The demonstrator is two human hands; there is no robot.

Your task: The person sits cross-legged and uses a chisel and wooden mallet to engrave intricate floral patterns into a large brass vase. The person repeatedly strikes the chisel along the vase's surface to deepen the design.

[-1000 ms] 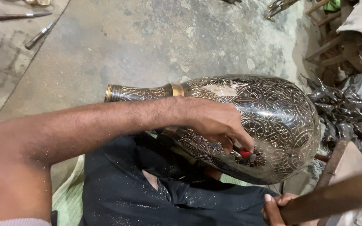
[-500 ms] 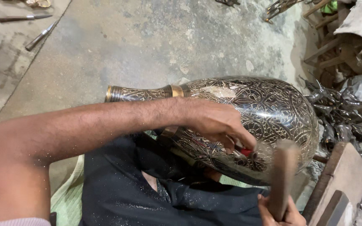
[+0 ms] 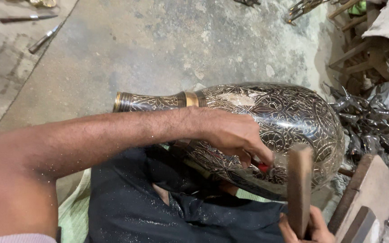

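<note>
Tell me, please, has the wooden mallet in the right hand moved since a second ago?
Yes. The wooden mallet has swung up from low at the right edge and now stands upright against the vase, close to the left hand.

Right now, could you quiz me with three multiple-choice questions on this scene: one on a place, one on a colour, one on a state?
1. Where does the vase lie?
A. on its side across the person's lap
B. upright on a shelf
C. inside a crate

2. What colour is the band at the neck's base?
A. blue
B. gold
C. white

3. How is the wooden mallet held?
A. lying loose on the floor
B. gripped from below by the right hand
C. tucked under the left hand

Answers: 1 A, its neck points left above the dark trousers. 2 B, it shines golden. 3 B, the fingers wrap its lower end.
</note>
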